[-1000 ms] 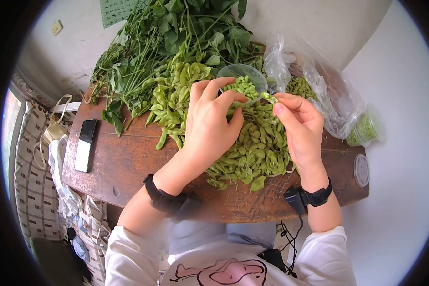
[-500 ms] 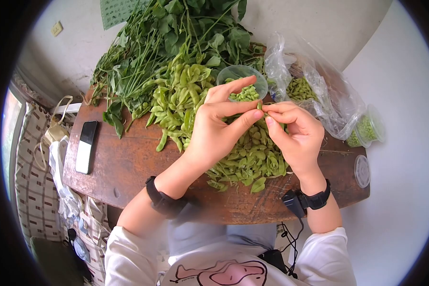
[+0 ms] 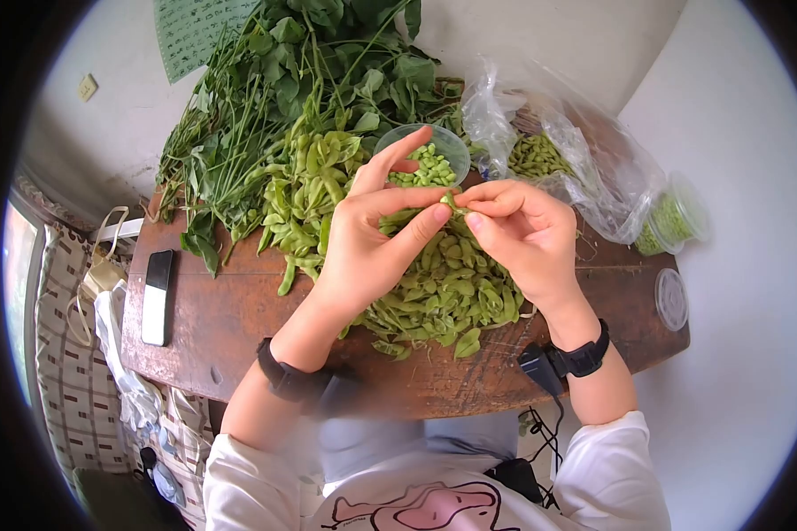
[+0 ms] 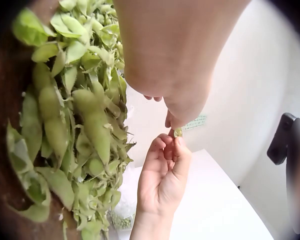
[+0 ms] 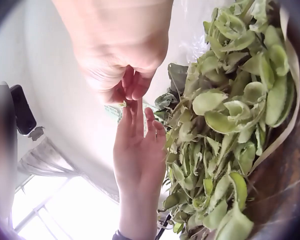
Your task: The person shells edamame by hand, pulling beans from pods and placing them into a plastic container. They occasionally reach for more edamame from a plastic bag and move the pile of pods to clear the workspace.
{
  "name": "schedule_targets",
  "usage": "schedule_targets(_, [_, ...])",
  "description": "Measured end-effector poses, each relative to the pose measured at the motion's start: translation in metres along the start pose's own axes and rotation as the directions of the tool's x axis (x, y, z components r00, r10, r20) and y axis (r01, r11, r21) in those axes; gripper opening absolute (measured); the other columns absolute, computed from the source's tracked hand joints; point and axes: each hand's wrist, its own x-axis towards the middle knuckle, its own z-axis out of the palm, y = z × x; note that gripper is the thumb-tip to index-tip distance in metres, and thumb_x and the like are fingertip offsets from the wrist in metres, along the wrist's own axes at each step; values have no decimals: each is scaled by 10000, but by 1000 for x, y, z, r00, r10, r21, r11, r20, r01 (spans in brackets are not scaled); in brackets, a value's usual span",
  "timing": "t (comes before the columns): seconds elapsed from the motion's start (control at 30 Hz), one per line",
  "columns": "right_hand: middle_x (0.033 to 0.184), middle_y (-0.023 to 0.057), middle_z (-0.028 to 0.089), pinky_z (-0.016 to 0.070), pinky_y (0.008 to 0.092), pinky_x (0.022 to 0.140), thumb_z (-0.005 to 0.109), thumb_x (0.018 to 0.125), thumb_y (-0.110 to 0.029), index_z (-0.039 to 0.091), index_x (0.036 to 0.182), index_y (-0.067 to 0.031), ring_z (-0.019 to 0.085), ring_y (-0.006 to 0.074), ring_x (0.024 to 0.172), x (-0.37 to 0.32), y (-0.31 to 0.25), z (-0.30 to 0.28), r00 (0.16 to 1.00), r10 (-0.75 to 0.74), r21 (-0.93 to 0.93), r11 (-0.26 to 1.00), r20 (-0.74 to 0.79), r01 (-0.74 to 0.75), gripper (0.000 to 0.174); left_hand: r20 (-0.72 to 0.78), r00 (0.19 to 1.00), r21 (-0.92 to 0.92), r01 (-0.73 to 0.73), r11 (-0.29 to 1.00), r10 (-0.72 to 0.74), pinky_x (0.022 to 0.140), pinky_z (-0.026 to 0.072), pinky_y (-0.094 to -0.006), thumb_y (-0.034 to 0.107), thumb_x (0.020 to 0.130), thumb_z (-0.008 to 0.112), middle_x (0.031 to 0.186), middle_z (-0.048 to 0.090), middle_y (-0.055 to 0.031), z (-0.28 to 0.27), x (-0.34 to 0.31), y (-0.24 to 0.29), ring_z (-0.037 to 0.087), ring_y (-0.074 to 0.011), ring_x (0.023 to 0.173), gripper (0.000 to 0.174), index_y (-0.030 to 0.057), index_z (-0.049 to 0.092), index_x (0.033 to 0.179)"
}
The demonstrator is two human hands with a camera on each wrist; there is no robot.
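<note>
A green soybean pod (image 3: 452, 205) is pinched between the fingertips of both hands, over the pile of pods. My left hand (image 3: 372, 243) grips its left end with thumb and index finger, the other fingers raised beside the bowl. Thumb and forefinger of my right hand (image 3: 531, 243) hold the other end. The left wrist view shows a small part of the pod (image 4: 178, 132); fingers hide most of it. Just behind the hands stands a clear plastic bowl (image 3: 461, 152) with shelled green beans (image 3: 429, 166). Split, flattened pods (image 3: 456, 301) are heaped below the hands.
Plump pods (image 3: 305, 199) lie left of the bowl, before a large heap of leafy stalks (image 3: 283, 80). A clear plastic bag (image 3: 593, 168) and a tub of beans (image 3: 673, 221) stand at right, near a round lid (image 3: 671, 299). A phone (image 3: 157, 296) lies at left.
A second ago only my right hand held the pod, with the left hand apart near the bowl. The left hand has since closed in and pinched it too. The head view has shifted slightly.
</note>
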Motion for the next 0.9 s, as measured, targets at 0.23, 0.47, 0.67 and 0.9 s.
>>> schedule_targets(0.23, [987, 107, 725, 549, 309, 757, 747, 781, 51, 689, 882, 4, 693, 215, 889, 3, 9, 4, 953, -272, -462, 834, 130, 301, 125, -30, 995, 406, -75, 911, 95, 973, 454, -389, 47, 764, 704, 1272, 636, -102, -1, -1, -1, 557, -269, 1081, 171, 31, 755, 927])
schedule_targets(0.47, [872, 83, 683, 533, 315, 675, 724, 784, 39, 651, 882, -7, 654, 222, 797, 3, 4, 4, 916, -397, -638, 720, -57, 273, 130, -88, 983, 590, -77, 803, 160, 948, 446, -394, 60, 762, 729, 1241, 645, -92, -3, 4, -2, 542, -276, 1066, 113, 26, 742, 869])
schedule_targets(0.67, [861, 82, 658, 458, 383, 860, 675, 828, -86, 713, 988, -27, 570, 253, 909, 10, 9, -28, 988, -153, -712, 692, 19, 120, 174, -134, 991, 695, 72, 716, 31, 1040, 400, -433, 199, 804, 781, 1328, 606, -103, -1, 20, -12, 476, -324, 1235, 186, 52, 760, 917])
schedule_targets(0.9, [877, 91, 646, 449, 399, 867, 705, 833, -99, 726, 1011, -63, 573, 287, 948, 26, 11, -81, 914, -190, -733, 663, -359, -150, 182, -165, 982, 707, 54, 705, 91, 1071, 382, -427, 224, 848, 759, 1357, 601, -106, -5, 17, -15, 473, -320, 1271, 297, 66, 737, 1099])
